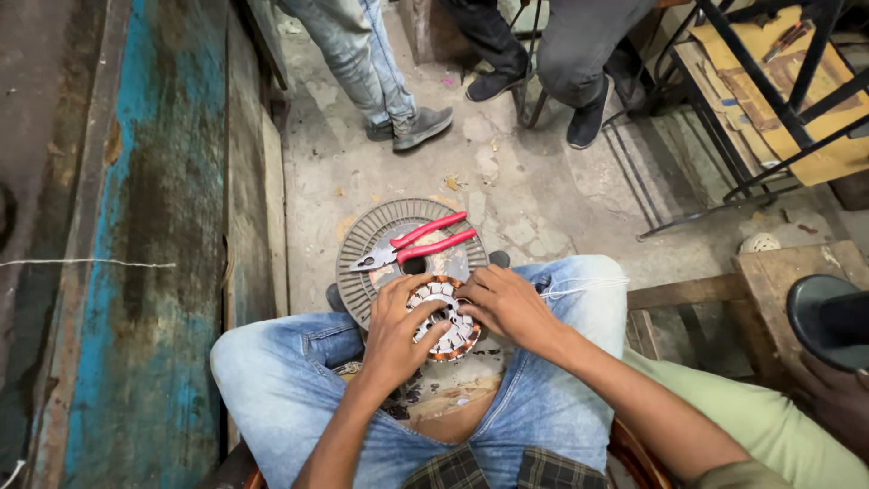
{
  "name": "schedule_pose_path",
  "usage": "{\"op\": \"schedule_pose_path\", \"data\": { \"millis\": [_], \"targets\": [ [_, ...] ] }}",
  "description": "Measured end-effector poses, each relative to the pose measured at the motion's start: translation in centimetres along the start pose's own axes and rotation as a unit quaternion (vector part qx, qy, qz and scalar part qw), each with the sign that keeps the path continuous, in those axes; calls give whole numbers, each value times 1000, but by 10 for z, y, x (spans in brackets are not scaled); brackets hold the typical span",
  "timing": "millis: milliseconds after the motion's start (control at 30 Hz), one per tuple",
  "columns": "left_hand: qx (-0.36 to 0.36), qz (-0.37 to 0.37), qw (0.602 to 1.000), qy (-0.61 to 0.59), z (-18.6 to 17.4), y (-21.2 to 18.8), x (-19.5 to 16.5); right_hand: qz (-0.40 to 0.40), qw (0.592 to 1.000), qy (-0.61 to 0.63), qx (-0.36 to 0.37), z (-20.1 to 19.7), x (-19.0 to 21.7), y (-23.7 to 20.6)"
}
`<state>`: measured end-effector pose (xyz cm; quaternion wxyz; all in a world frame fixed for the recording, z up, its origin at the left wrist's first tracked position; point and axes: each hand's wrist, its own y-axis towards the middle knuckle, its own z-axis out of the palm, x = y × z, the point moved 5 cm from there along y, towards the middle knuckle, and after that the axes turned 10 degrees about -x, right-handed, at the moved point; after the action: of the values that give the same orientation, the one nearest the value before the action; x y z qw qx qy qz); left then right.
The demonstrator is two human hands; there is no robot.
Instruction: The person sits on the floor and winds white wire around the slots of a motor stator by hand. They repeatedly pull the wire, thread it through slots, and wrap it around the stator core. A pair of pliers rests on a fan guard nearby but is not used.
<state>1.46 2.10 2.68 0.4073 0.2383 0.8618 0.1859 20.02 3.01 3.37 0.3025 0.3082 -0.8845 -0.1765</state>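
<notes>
A round motor stator (443,317) with copper windings and white slot liners rests between my knees. My left hand (395,333) grips its left side, fingers curled over the rim. My right hand (507,306) presses on its right side, fingertips on the core. Just beyond it stands a grey ribbed spool (369,244), with red-handled pliers (418,244) lying across its top. I am sitting, in blue jeans.
A worn blue-painted wooden bench (136,254) runs along the left. Other people's legs and shoes (412,127) stand on the concrete floor ahead. A black metal frame (724,136) and a wooden stool (724,299) are at the right.
</notes>
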Motion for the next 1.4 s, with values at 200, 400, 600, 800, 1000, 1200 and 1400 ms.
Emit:
{"op": "schedule_pose_path", "data": {
  "millis": [200, 400, 600, 800, 1000, 1200, 1400],
  "targets": [
    [3, 9, 1000, -4, 2, 0, -5, -40, 994, -65, -82, -14, -51, -13],
    [-32, -7, 999, 17, 8, 4, -15, 206, 936, -257, -124, -88, -147, -34],
    [-62, -5, 998, 30, 14, 6, -32, 90, 989, 36, 108, -9, -89, -42],
    [53, 93, 981, -162, 8, -8, -51, 276, 893, 264, 239, -3, -95, -57],
    [-79, -10, 995, -52, -10, 5, -13, 444, 864, 234, -43, -109, -212, -95],
    [-85, 18, 996, 34, 2, 4, -20, 97, 944, -217, -228, -129, -151, -71],
    [-69, 18, 996, 55, 13, 2, -26, -11, 994, 69, -86, -11, -21, -16]
  ]
}}
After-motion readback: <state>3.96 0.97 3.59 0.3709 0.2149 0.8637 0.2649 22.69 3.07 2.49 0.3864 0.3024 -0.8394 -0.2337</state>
